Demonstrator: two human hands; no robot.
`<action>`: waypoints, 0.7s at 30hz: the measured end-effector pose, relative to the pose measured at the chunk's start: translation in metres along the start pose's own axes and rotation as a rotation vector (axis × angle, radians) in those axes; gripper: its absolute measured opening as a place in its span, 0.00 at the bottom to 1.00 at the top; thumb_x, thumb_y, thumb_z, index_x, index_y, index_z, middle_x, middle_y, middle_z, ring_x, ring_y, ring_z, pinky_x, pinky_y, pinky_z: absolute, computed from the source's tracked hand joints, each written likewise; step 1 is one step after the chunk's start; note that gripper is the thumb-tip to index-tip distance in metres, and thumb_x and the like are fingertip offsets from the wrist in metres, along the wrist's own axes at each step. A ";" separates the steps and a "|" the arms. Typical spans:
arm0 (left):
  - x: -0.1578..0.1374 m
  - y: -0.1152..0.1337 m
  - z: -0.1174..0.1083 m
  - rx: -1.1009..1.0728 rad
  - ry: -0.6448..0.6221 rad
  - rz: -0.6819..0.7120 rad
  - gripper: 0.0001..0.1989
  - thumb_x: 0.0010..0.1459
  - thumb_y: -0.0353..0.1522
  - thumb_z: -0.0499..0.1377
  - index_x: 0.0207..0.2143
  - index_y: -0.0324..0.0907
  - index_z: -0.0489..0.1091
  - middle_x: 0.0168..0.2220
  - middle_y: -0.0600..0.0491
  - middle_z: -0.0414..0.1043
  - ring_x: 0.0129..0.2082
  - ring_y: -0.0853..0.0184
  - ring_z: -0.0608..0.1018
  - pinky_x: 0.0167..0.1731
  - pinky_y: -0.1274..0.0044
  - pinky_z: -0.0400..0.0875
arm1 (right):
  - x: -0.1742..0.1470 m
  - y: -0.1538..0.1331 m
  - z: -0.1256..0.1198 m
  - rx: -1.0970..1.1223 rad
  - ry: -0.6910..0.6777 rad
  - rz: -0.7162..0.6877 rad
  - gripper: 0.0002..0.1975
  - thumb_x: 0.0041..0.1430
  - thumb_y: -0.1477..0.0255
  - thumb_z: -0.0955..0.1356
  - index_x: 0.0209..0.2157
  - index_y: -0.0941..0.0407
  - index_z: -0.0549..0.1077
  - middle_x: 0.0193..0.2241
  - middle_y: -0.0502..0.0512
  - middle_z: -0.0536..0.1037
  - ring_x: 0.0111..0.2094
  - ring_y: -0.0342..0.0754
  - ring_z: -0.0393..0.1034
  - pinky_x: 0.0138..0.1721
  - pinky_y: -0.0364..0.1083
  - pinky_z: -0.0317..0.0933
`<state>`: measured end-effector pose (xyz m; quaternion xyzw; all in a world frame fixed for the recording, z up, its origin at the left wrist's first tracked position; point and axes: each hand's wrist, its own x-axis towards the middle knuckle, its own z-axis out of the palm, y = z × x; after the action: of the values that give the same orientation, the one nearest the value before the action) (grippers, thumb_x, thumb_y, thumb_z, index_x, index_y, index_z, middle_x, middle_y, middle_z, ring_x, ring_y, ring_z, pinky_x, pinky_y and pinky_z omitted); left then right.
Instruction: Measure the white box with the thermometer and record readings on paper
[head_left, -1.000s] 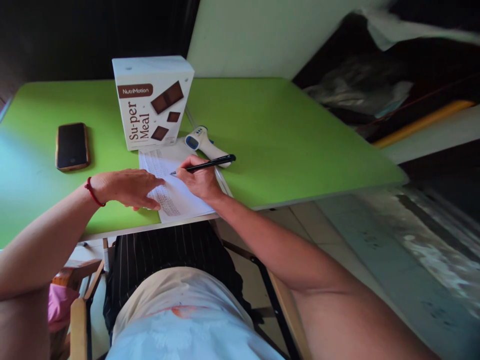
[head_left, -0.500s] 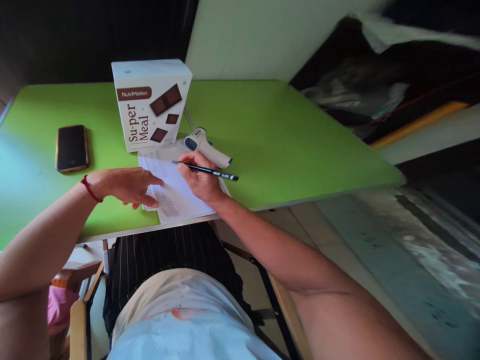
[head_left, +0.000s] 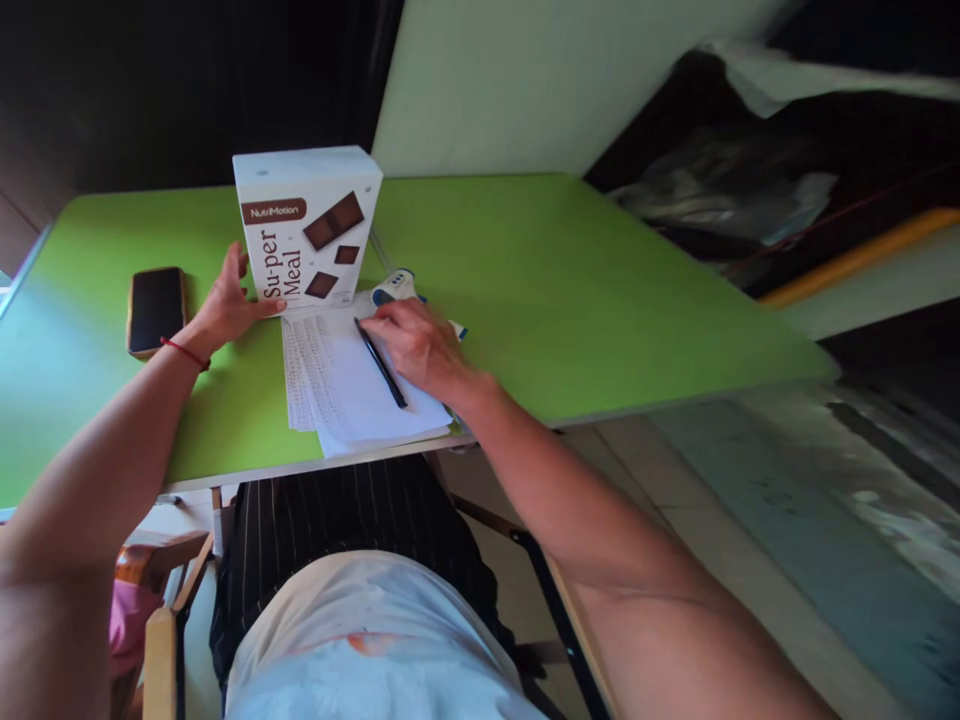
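Note:
A white NutriMotion Su-per Meal box (head_left: 337, 270) stands upright on the green table. My left hand (head_left: 234, 302) grips its lower left edge, with the thumb across the front face and the fingers along the side. Below the box lie several sheets of paper (head_left: 360, 400) with rows of small writing. A black pen (head_left: 381, 365) rests slantwise on the top sheet. Beside it is my right hand (head_left: 420, 340), its loosely bent fingers off the pen's barrel. That hand partly covers a white and blue infrared thermometer (head_left: 397, 286).
On the left of the green table (head_left: 570, 300) lies a dark smartphone (head_left: 156, 312) in a brown-edged case. A wall and dark panel rise behind the table. To the right are a cluttered dark shelf (head_left: 720, 180) and the tiled floor.
The pen has left my right hand and lies on the paper; that hand has turned palm down by the thermometer. My left hand has moved from the sheets up to the box.

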<state>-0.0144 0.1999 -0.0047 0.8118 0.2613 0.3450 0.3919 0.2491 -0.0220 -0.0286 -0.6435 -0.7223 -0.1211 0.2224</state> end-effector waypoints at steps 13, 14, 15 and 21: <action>-0.004 0.001 0.012 -0.150 0.043 -0.021 0.36 0.59 0.49 0.73 0.62 0.42 0.68 0.58 0.39 0.82 0.56 0.53 0.86 0.55 0.63 0.84 | 0.028 0.016 -0.001 0.797 0.285 0.564 0.17 0.54 0.54 0.77 0.33 0.50 0.74 0.24 0.47 0.72 0.26 0.48 0.65 0.28 0.48 0.62; -0.005 0.003 0.013 -0.146 0.046 -0.016 0.35 0.60 0.50 0.72 0.61 0.42 0.69 0.58 0.40 0.83 0.56 0.52 0.86 0.56 0.62 0.83 | 0.031 0.003 -0.003 0.937 0.307 0.536 0.18 0.55 0.52 0.76 0.33 0.50 0.74 0.24 0.47 0.72 0.26 0.47 0.65 0.27 0.48 0.61; -0.006 0.005 0.014 -0.144 0.047 -0.008 0.34 0.61 0.52 0.71 0.60 0.42 0.70 0.58 0.40 0.83 0.56 0.52 0.86 0.56 0.61 0.83 | 0.034 -0.011 -0.005 1.074 0.284 0.518 0.19 0.54 0.50 0.75 0.34 0.50 0.74 0.24 0.46 0.71 0.25 0.47 0.64 0.26 0.47 0.61; -0.013 0.015 0.018 -0.098 0.003 0.006 0.32 0.65 0.58 0.66 0.55 0.41 0.75 0.56 0.40 0.84 0.55 0.50 0.85 0.55 0.60 0.83 | 0.035 -0.062 0.003 1.406 0.084 0.506 0.21 0.56 0.47 0.73 0.31 0.50 0.70 0.24 0.47 0.69 0.25 0.45 0.62 0.25 0.47 0.59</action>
<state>-0.0065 0.1748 -0.0048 0.7920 0.2422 0.3597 0.4298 0.1851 0.0012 -0.0077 -0.4909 -0.4502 0.3994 0.6299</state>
